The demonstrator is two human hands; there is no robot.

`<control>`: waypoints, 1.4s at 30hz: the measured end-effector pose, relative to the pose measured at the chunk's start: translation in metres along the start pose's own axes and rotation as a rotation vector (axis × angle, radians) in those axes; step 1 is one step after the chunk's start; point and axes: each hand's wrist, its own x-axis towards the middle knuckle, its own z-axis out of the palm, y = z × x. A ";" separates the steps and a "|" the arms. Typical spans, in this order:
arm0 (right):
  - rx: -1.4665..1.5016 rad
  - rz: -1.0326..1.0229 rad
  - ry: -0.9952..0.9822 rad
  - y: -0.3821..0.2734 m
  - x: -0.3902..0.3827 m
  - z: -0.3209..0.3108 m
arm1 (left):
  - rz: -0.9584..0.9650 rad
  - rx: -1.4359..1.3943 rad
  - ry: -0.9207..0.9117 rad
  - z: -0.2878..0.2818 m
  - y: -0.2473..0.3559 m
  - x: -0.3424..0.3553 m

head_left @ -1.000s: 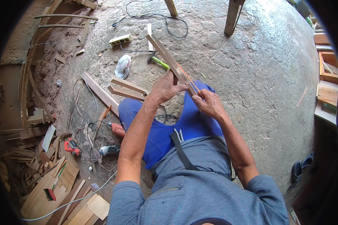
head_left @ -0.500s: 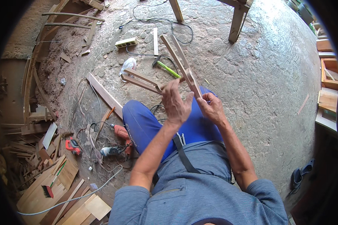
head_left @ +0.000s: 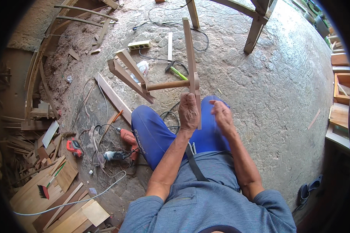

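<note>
My left hand (head_left: 189,112) is closed round the lower part of an upright wooden piece of a frame (head_left: 190,50). A round wooden rail (head_left: 167,84) runs leftward from it to two slanting, notched bars (head_left: 124,77). My right hand (head_left: 221,116) is just right of the upright, apart from it, fingers loosely bent and slightly blurred, with nothing visible in them. Beyond the rail, a green-handled hammer (head_left: 178,72) lies on the floor near a white plastic bag (head_left: 142,69).
A power strip (head_left: 139,45) with cables, a pale strip (head_left: 170,46), red-bodied drills (head_left: 128,138) and a long plank (head_left: 114,97) lie around me. Scrap wood (head_left: 39,174) is heaped left. A wooden stand (head_left: 254,33) is ahead; boxy wooden pieces (head_left: 340,89) and slippers (head_left: 307,190) are at right.
The wooden frame has swung from leaning left to nearly upright, exposing the rail. My left hand has moved right onto its lower end; my right hand has let go and moved slightly rightward.
</note>
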 end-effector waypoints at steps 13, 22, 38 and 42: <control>-0.014 -0.128 -0.138 -0.008 0.007 -0.019 | -0.025 0.072 -0.060 -0.014 0.013 -0.020; -0.235 -0.319 -0.399 -0.082 0.020 0.004 | -0.155 0.116 -0.247 -0.031 0.023 -0.025; -0.215 -0.421 -0.117 -0.086 0.014 0.024 | 0.024 0.046 -0.184 -0.011 0.042 -0.040; -0.102 -0.503 -0.040 -0.075 0.014 0.030 | -0.102 0.046 -0.257 -0.012 0.051 -0.043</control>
